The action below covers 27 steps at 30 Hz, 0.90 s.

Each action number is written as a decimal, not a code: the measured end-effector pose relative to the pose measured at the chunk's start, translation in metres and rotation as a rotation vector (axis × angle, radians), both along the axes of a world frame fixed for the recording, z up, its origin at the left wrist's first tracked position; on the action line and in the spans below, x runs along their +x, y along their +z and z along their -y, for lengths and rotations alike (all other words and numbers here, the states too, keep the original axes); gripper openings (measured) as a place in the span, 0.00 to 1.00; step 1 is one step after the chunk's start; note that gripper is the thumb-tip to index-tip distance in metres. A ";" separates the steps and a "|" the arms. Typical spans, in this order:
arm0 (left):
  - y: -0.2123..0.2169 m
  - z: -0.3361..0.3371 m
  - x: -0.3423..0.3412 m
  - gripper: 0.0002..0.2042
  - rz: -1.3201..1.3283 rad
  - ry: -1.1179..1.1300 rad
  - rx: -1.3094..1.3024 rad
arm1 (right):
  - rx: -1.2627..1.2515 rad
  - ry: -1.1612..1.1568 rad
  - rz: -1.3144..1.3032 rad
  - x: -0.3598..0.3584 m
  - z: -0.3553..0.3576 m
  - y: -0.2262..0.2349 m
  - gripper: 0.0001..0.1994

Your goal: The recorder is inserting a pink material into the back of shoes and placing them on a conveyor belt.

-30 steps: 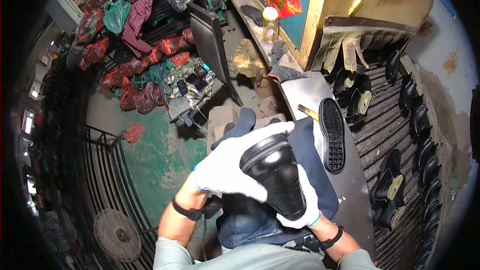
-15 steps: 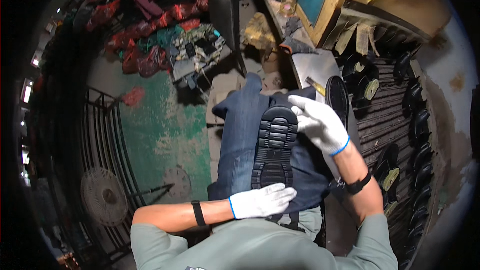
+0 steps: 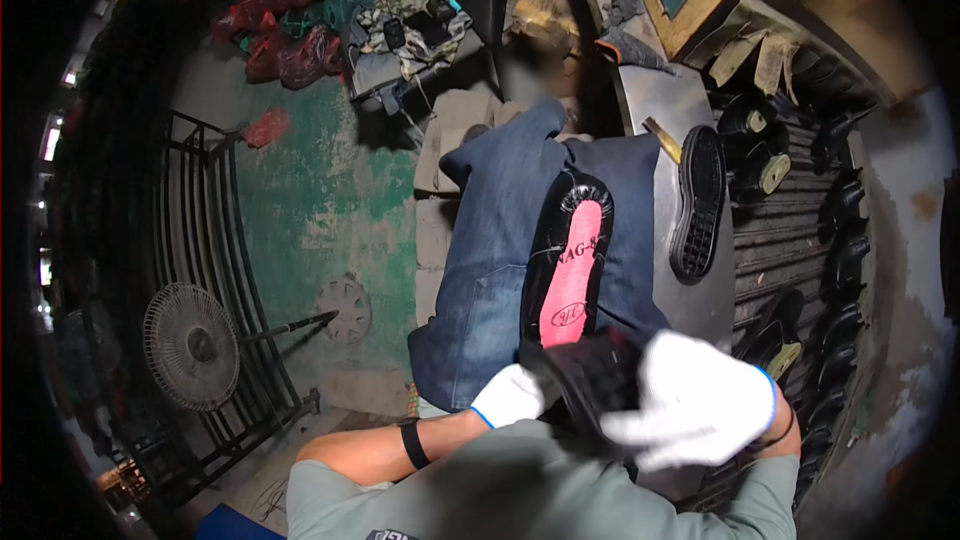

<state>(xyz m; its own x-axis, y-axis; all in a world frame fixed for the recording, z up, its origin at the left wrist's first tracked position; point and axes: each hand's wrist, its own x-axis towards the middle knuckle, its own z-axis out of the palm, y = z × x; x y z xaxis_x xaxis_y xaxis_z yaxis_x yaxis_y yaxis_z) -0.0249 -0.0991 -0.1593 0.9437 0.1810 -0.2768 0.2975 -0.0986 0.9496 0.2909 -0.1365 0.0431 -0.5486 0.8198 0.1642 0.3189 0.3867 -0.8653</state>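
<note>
Green, patchy concrete floor (image 3: 330, 200) fills the left of my view, with one round fan (image 3: 190, 345) lying beside a black metal rack (image 3: 215, 240) and a heap of red bags (image 3: 290, 30) along the far wall. On my lap, over blue denim (image 3: 495, 270), I see one black shoe (image 3: 572, 260) turned opening-up so its pink insole (image 3: 575, 275) shows; its long axis runs nearly straight away from me, toe toward the far end, heel near my body. My left hand (image 3: 510, 395), in a white glove, is closed against the heel end of that shoe. My right hand (image 3: 700, 410), also gloved, is wrapped around one dark sole piece (image 3: 600, 380) just over the heel; how tightly it grips I cannot tell. One more black sole (image 3: 698, 202) lies tread-up on the grey metal bench (image 3: 650, 110) to my right, lengthwise away from me, beside a slatted rack holding rows of black shoes (image 3: 840, 270), too many and too dark to count.
</note>
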 end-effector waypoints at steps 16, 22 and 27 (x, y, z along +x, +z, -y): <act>0.112 -0.149 0.068 0.37 0.304 0.308 0.272 | -0.230 -0.608 -0.416 -0.011 -0.028 -0.111 0.34; 0.131 -0.169 0.110 0.30 -0.026 0.429 0.515 | -0.572 -1.102 -0.272 -0.033 -0.051 -0.091 0.32; 0.124 -0.192 0.140 0.29 -0.109 0.544 0.469 | -0.568 -1.184 -0.069 -0.017 -0.082 -0.087 0.35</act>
<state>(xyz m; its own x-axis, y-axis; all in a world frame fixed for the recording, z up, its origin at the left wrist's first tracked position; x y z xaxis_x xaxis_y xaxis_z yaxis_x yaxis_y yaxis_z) 0.1151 0.0926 -0.0356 0.6577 0.7398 -0.1421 0.5106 -0.2990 0.8062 0.2735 -0.0542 -0.0443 0.5409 0.7591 -0.3622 0.1605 -0.5158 -0.8415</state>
